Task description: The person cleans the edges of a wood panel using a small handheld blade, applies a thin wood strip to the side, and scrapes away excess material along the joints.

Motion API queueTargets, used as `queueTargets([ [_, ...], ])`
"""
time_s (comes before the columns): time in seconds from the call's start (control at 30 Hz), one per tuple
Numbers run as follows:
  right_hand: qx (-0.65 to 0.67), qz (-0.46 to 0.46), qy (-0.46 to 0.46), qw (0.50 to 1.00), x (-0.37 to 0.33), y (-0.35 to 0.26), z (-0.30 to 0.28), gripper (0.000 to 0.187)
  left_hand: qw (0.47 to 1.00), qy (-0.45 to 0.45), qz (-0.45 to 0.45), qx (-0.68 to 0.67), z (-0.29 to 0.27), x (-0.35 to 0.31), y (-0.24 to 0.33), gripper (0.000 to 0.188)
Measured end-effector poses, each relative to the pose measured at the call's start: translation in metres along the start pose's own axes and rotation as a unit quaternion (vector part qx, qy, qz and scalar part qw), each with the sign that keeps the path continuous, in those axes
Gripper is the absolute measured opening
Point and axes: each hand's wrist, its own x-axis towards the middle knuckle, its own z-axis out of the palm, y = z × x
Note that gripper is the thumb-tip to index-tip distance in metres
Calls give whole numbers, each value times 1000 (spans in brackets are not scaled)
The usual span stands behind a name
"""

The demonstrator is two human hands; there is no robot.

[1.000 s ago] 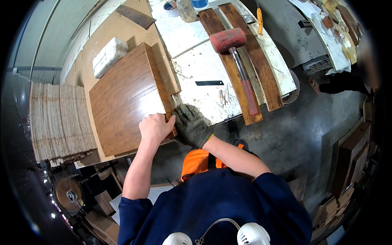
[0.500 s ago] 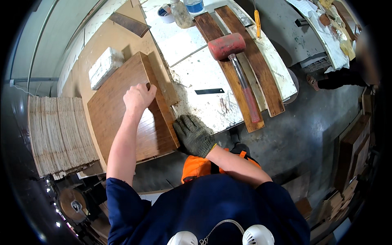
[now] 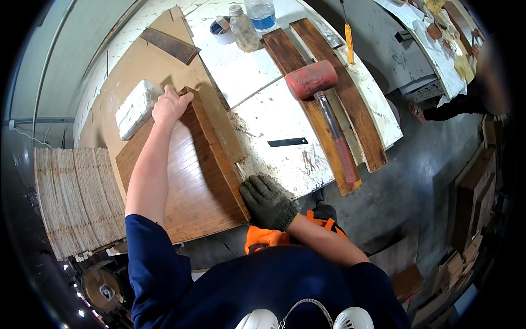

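Note:
A broad brown wooden panel [image 3: 189, 186] with a thick edge lies on cardboard at the left of the worktable. My bare left hand [image 3: 171, 105] is at the panel's far right corner, fingers curled down over it and thumb along the edge. Whatever those fingers may hold is hidden. My right hand [image 3: 268, 204], in a dark grey knit glove, rests with fingers extended beside the panel's near right corner, touching its side. A white wrapped block [image 3: 135, 109] stands close to my left hand.
A red-headed mallet [image 3: 312, 80] lies across two dark wooden strips [image 3: 361, 104] on the right. A black blade [image 3: 287, 142] lies mid-table. Behind are a jar [image 3: 244, 30], a water bottle [image 3: 261, 13] and a tape roll [image 3: 222, 32]. Stacked sheets [image 3: 79, 197] stand left; another person [image 3: 460, 107] is far right.
My left hand has moved away from me along the panel's right edge to its far corner. My right hand stays by the near corner. The whole view has shifted slightly.

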Motion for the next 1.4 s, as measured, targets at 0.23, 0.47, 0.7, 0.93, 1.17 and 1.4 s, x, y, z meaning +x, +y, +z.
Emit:
queueTargets([
  [0.23, 6, 3, 10, 1000, 4, -2, -7, 59, 998, -26, 41, -45, 7, 19, -3, 50],
  [0.47, 2, 1, 24, 1000, 5, -2, -8, 59, 996, -32, 64, -50, 7, 25, -2, 47],
  [0.7, 8, 1, 28, 1000, 5, -3, -5, 50, 998, -5, 53, -45, 17, 30, -8, 49],
  [0.93, -24, -2, -4, 1000, 1, -1, 0, 61, 997, 0, 63, -38, 12, 17, 1, 49],
  [1.17, -52, 14, -26, 998, 8, -9, -6, 53, 992, 42, 81, -91, 20, 19, -12, 48],
  [1.4, -77, 48, -122, 988, 3, -14, -23, 67, 882, 183, 182, -395, 52, -7, -41, 26],
])
